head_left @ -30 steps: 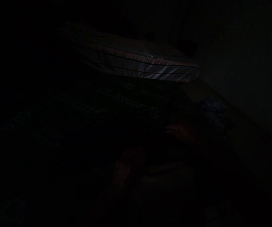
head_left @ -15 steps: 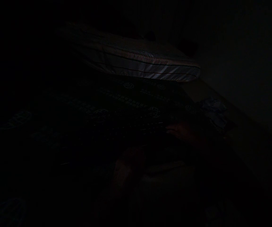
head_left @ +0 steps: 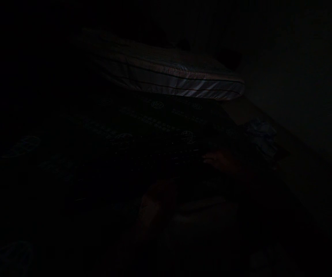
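Lying in near darkness, a padded mattress (head_left: 166, 77) with glossy piped edges sits beyond a dark sheet (head_left: 154, 123) printed with round emblems. The right hand (head_left: 220, 159) rests on that sheet near a crumpled pale cloth (head_left: 262, 132); the left hand (head_left: 154, 204) is lower. It is too dark to tell whether either hand's fingers are spread or curled. Both hands sit where they were half a second ago.

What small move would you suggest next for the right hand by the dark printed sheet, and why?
Probably slide the right hand rightward across the printed sheet to feel for its edge: the scene is nearly black, and that hand lies nearest it.
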A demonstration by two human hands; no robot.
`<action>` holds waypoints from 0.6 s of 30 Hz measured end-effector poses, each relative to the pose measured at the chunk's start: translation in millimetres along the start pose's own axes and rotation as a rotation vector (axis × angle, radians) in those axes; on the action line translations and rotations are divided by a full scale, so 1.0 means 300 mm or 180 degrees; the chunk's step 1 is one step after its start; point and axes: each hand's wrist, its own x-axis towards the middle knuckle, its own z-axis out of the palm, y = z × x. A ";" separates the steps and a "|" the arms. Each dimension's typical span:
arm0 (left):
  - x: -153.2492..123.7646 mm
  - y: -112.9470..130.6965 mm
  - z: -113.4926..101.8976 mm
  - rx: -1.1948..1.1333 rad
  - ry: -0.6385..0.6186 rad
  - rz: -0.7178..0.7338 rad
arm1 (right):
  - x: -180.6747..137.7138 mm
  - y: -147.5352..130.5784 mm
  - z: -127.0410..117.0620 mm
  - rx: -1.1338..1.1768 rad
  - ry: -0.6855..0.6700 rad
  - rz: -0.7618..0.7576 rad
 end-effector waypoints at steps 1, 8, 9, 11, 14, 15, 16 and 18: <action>-0.001 0.000 0.001 0.0031 0.0014 0.0033 | -0.003 -0.001 0.002 -0.0054 -0.0002 0.0006; -0.004 -0.002 0.002 0.0228 0.0042 0.0173 | -0.039 -0.033 0.025 -0.0527 0.0020 0.0055; -0.004 -0.003 0.002 0.0246 0.0039 0.0187 | -0.046 -0.041 0.028 -0.0600 0.0033 0.0074; -0.003 -0.005 0.002 0.0276 0.0031 0.0211 | -0.059 -0.055 0.033 -0.0804 0.0104 0.0080; -0.003 -0.007 0.002 0.0306 0.0023 0.0231 | -0.074 -0.071 0.043 -0.1187 0.0316 -0.0060; -0.004 -0.007 0.002 0.0314 0.0023 0.0233 | -0.077 -0.074 0.046 -0.1298 0.0400 -0.0115; -0.004 -0.006 0.002 0.0320 0.0026 0.0234 | -0.078 -0.075 0.050 -0.1378 0.0483 -0.0154; -0.006 -0.005 0.002 0.0331 0.0041 0.0233 | -0.080 -0.076 0.057 -0.1487 0.0642 -0.0194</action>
